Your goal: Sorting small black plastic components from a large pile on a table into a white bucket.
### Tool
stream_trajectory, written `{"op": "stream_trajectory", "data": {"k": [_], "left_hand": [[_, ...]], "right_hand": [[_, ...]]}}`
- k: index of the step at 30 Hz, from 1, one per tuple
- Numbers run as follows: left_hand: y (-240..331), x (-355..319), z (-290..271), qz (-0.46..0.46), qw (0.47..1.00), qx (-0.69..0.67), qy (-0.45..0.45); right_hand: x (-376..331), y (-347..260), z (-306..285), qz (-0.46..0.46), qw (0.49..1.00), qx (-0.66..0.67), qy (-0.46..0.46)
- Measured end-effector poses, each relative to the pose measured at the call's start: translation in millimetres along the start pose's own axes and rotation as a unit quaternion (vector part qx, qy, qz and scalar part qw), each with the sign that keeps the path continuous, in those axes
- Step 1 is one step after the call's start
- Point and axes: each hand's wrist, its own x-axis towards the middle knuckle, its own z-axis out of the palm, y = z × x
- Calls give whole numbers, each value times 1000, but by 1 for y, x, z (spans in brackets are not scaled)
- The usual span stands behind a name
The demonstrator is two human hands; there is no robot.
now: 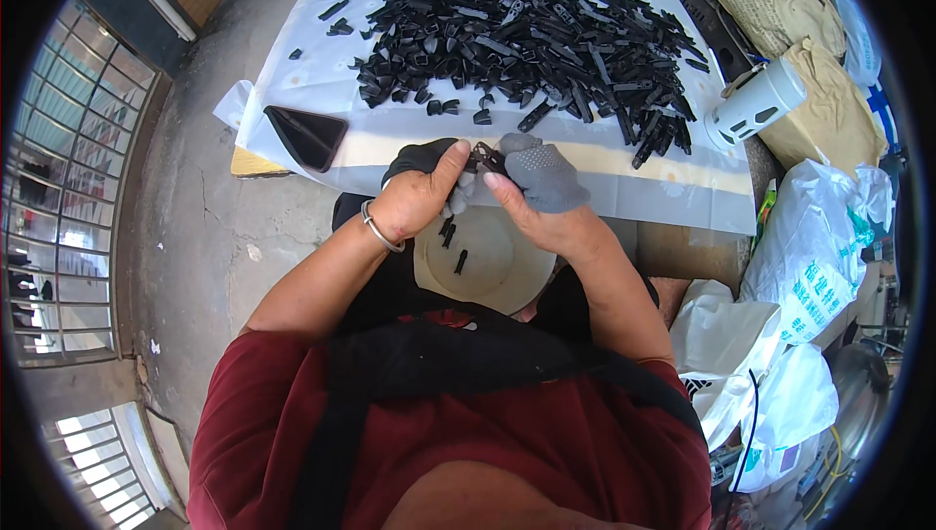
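Note:
Just off the table's near edge, my left hand [421, 191] and my right hand [542, 189] meet, both closed around a small black plastic part [484, 154]. Each wears a partial glove that leaves the thumb bare; the right glove is grey and dotted, the left one dark and grey. My fingers hide most of the part. Below them, in my lap, sits a pale round basin [507, 281] with a few black pieces [460, 261] in its left side. Beyond my hands, a big heap of black plastic parts [517, 33] covers the table, some curved and some long.
A white plastic sheet [390, 130] covers the table. A dark phone [310, 138] lies at its left corner, and a white tumbler [756, 103] leans at the right edge. Sacks [804, 237] crowd the right side. Concrete floor [210, 198] and a barred window [73, 179] are left.

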Motion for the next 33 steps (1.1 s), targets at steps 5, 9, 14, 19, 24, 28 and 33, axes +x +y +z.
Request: {"op": "stream_trajectory", "data": {"k": [5,9,14,19,24,28,33], "left_hand": [[23,1,-16,-74,995,19,-67],[16,2,-14,-11,997,70,-40],[19,0,-4,19,990,132,-49],[18,-6,2,103,984,147,-19],[-3,5,-15,118,919,351,-137],[8,22,-9,155,895,414,-62],[3,59,10,168,876,452,-7]], "right_hand": [[-3,0,-9,58,995,-46,-73],[-5,-3,-5,-23,984,-175,-28],[-11,-1,8,-58,956,-286,-41],[-16,-4,22,-64,983,-170,-22],[5,8,-9,43,983,-135,-116],[6,62,-25,34,944,-326,26],[24,56,-12,39,920,-388,-46]]}}
